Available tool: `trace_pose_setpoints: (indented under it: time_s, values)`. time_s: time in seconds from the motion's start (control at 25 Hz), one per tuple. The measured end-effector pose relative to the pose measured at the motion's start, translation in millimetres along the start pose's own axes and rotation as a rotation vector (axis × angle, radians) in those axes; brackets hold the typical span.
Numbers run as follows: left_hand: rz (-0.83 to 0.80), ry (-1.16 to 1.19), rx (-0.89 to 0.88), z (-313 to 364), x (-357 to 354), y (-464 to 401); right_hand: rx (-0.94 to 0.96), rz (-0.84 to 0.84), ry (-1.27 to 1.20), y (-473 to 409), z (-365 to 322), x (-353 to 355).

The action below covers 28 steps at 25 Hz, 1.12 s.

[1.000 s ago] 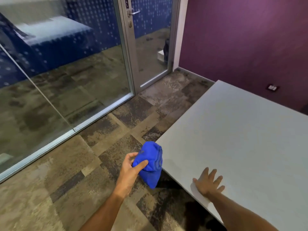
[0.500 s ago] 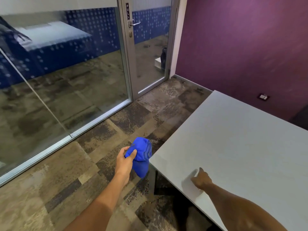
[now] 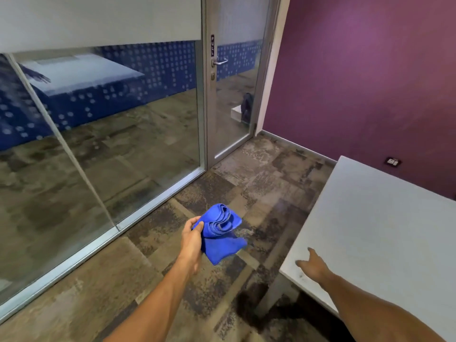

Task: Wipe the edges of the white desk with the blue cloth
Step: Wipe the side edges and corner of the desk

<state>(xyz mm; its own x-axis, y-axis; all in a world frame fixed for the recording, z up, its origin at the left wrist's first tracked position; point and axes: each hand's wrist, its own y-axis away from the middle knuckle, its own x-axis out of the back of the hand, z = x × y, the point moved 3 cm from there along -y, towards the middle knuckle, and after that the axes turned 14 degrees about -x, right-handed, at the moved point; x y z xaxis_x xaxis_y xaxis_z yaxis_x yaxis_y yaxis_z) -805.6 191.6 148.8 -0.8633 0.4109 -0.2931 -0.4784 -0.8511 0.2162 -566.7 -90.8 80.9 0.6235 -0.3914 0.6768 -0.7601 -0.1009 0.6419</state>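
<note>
My left hand (image 3: 192,236) is closed around the blue cloth (image 3: 220,232), fingers bunching one side of it so the rest hangs in loose folds and a flap droops below my palm. I hold it out over the carpet (image 3: 158,272), well apart from the white desk (image 3: 385,233), which sits off to my right with its near corner beside my other arm. My right hand (image 3: 312,266) holds nothing; it rests on the desk top right by that corner with the fingers spread, touching the surface near the edge. There are faint dark smudges on the white by the corner, close to my fingertips, though I cannot say how far along the rim they run. So I judge I am between passes, or only lining up: the cloth is in hand but not yet on any edge. The next move calls for bringing my left hand across to the corner and gathering the cloth so a flat pad of it meets the rim instead of a dangling tail. Then I would press it over the lip, part on top and part down the side face, and draw it along the edge that runs toward the purple wall (image 3: 370,82). My right hand would need to clear that corner, or steady the desk further in.
</note>
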Motion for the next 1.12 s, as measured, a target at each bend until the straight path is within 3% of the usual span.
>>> trace_pose_setpoints:
  time_s: [0.4,0.6,1.12]
  values:
    - [-0.045,0.019,0.07,47.0,50.0,-91.8,-0.093,0.082,-0.04,-27.9,-45.7,-10.4]
    - [-0.053,-0.167,0.088,31.0,22.1,-138.9,-0.102,0.131,-0.149,-73.3,-80.6,2.7]
    - [-0.263,-0.189,0.273,27.7,-107.8,-258.6,-0.35,0.195,-0.434,-135.8,-93.9,32.2]
